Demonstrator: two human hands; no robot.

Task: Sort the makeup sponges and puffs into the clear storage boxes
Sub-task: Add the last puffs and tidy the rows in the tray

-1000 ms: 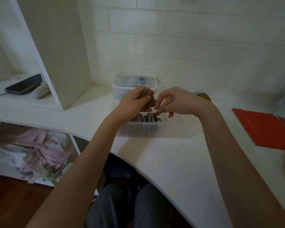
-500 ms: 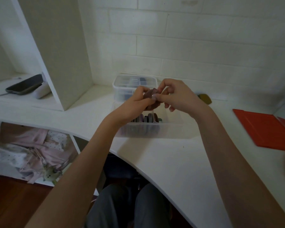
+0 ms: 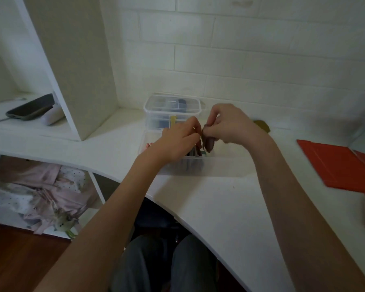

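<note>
Since half a second ago, we note our left hand (image 3: 177,142) has come off the mauve puff (image 3: 208,144), fingers curled with nothing seen in them; our right hand (image 3: 230,125) alone pinches it above the open box (image 3: 219,168), likely readying its drop.

I see a white painted brick wall (image 3: 240,49) at the far side, a curved white desk (image 3: 209,207) in front, a white shelf divider (image 3: 72,60) on the left, and reddish wooden floor (image 3: 9,260) near left.
</note>
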